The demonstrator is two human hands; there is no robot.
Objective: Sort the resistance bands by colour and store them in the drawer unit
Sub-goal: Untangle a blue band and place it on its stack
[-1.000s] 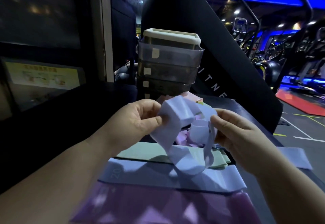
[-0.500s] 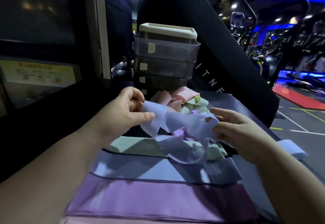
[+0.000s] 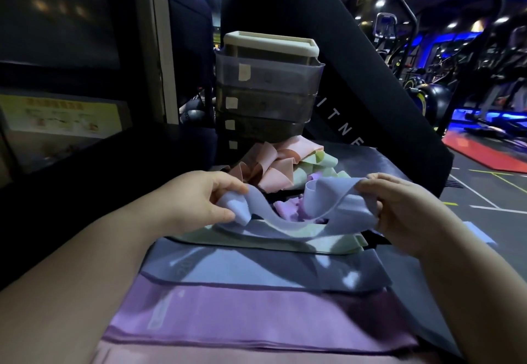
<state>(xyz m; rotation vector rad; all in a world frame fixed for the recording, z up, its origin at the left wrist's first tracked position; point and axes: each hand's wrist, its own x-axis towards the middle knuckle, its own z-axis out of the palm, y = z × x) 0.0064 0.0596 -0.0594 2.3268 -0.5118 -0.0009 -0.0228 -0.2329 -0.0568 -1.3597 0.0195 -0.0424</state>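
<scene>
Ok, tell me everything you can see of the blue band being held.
The blue band is a pale, flat loop of soft, stretchy-looking fabric, twisted and slack. The left hand pinches one end, the right hand grips the other. Its sagging middle seems to rest on the flat green band below.

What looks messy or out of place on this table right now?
The crumpled heap of pink, green and purple bands in front of the drawer unit stands out: tangled, colours mixed, unlike the flat bands laid nearer. The blue band gripped by the left hand and right hand is twisted.
</scene>
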